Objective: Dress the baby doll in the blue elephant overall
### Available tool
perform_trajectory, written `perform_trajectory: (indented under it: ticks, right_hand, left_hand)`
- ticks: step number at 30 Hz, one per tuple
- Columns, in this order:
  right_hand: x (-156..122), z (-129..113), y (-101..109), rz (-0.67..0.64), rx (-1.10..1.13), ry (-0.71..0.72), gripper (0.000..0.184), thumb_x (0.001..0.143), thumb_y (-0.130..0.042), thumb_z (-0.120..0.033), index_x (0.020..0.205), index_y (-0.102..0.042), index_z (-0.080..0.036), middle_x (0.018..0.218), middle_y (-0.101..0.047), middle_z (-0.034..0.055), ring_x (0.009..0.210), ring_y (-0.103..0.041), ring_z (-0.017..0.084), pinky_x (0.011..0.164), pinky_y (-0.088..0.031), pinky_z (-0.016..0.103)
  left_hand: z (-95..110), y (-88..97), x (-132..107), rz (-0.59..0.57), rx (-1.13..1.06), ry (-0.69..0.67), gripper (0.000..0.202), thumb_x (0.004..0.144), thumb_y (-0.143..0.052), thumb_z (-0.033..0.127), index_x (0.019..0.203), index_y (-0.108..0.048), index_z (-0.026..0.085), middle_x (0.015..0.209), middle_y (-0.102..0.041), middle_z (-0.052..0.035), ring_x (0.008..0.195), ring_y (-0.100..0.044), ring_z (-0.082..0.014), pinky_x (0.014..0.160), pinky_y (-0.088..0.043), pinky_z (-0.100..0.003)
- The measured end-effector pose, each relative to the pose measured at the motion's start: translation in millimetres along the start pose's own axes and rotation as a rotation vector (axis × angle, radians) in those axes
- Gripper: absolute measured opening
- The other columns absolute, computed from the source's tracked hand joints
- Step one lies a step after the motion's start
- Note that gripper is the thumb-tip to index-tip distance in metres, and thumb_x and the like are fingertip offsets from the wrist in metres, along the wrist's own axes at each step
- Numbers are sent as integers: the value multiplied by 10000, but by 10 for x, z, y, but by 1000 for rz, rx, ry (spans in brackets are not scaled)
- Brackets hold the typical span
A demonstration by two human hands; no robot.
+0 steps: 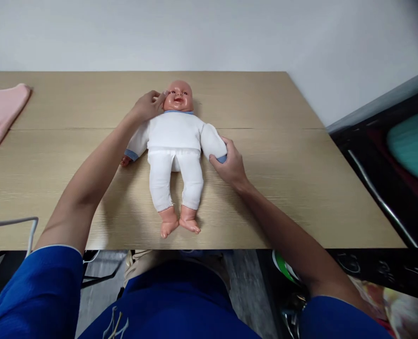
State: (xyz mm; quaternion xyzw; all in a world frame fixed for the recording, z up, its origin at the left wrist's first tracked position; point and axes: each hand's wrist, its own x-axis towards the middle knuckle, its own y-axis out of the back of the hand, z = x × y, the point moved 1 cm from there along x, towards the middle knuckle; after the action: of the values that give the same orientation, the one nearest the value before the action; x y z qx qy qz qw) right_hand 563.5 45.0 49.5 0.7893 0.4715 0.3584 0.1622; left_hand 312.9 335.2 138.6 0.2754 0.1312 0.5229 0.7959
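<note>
A baby doll (174, 132) lies on its back on the wooden table, head toward the wall and bare feet toward me. White clothes with blue collar and cuffs cover its body. At the left side of the doll's head (181, 88), my left hand (150, 105) rests with its fingers partly stretched out and the fingertips touching it. My right hand (232, 162) is closed round the end of the doll's sleeve (214, 141) on the right, thumb in front; the doll's hand there is hidden. The other doll arm lies out to the left, its small hand showing below my forearm.
Pink cloth (2, 113) lies at the table's left edge. A white bent tube or rail (11, 222) crosses the near left corner. Beyond the wooden table (282, 113) stands a pale wall. Right of it is a dark framed object (378, 188) with a teal area.
</note>
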Motion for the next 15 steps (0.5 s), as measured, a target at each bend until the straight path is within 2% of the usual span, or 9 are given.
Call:
perform_trajectory:
  ticks: [2,4,7,9,11,13,14,15]
  right_hand:
    - [3,27,-31,22,-28,-3,641,898,-720,-402,1495,-619,-191,1452,-779,196,1298,-728,408,1193,-586,622]
    - [19,42,-51,38,-69,3,652,900,-729,-429,1493,-615,-184,1440,-772,206,1316,-708,419,1213,-561,643]
    - [2,-86,12,76,-159,31,771,883,-772,-449,1563,-572,-144,1534,-704,252,1447,-627,460,1299,-464,707]
    - [-135,-335,149,119,-207,64,804,913,-776,-445,1615,-542,-132,1605,-654,270,1521,-576,483,1326,-423,744]
    - [-449,-681,338,157,-209,134,677,1001,-727,-417,1616,-566,-183,1586,-684,233,1505,-614,459,1305,-463,735]
    - [-945,-1014,521,171,-149,256,462,1058,-669,-302,1519,-653,-268,1428,-791,159,1353,-736,398,1212,-574,667]
    - [-1241,-1138,592,177,-108,325,434,1053,-660,-238,1481,-679,-307,1358,-827,125,1272,-782,371,1138,-629,623]
    - [-1552,-1223,645,220,-74,422,438,1025,-664,-190,1434,-704,-342,1211,-862,86,1110,-822,346,995,-682,571]
  left_hand:
    - [27,3,-56,123,111,-59,529,1086,-664,744,1214,-768,242,1312,-813,-150,1349,-643,-359,1251,-440,-510]
    - [75,-32,-166,233,119,-122,536,1087,-661,764,1227,-758,255,1380,-786,-154,1407,-592,-364,1298,-383,-535]
    - [292,-162,-537,272,56,-265,537,1119,-649,743,1238,-741,227,1416,-754,-179,1402,-597,-358,1305,-362,-546]
    - [553,-269,-984,200,30,-387,548,1156,-595,728,1242,-729,204,1386,-761,-182,1363,-639,-355,1263,-419,-536]
    - [848,-361,-1591,117,38,-502,551,1171,-560,730,1230,-725,208,1336,-783,-168,1301,-679,-346,1220,-468,-529]
    - [1072,-436,-2298,53,53,-593,558,1189,-491,737,1239,-726,234,1294,-800,-148,1208,-712,-328,1141,-521,-523]
    - [1123,-475,-2660,18,41,-606,571,1192,-449,753,1266,-726,259,1293,-800,-138,1216,-717,-327,1131,-532,-528]
    - [1123,-522,-3012,-39,29,-603,592,1180,-427,789,1288,-725,289,1295,-801,-129,1212,-725,-328,1107,-551,-531]
